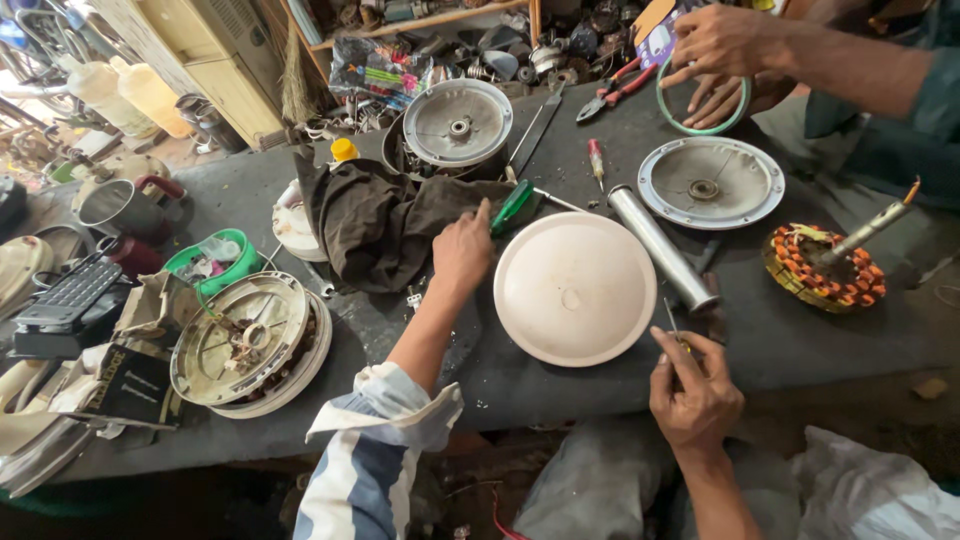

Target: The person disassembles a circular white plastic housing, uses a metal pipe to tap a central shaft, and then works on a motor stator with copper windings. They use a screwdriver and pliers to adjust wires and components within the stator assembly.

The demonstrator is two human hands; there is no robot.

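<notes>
Screwdriver (515,207): green-handled tool lying on the dark tabletop (560,370), touching the upper left rim of the cream round cover (575,288); its metal shaft runs off to the right behind that rim.
Left hand (462,250): your fingers are curled down over the lower end of the green handle, closing on it; the palm rests beside the dark cloth (385,222).
Right hand (692,385): closed in a pinch on a thin metal tool (672,322), at the lower right edge of the cover.
Handling, screwdriver: judge it light and rigid; the plastic handle looks smooth, so it may slip in greasy fingers. Grip it around the middle of the handle, not the shaft.
Handling, cover: judge it stiff, thin and light; the domed top offers no purchase, so take it by the rim.
Nearby: steel tube (660,245) just right of the cover; another person's hands (722,60) at the far edge, well apart from yours.
</notes>
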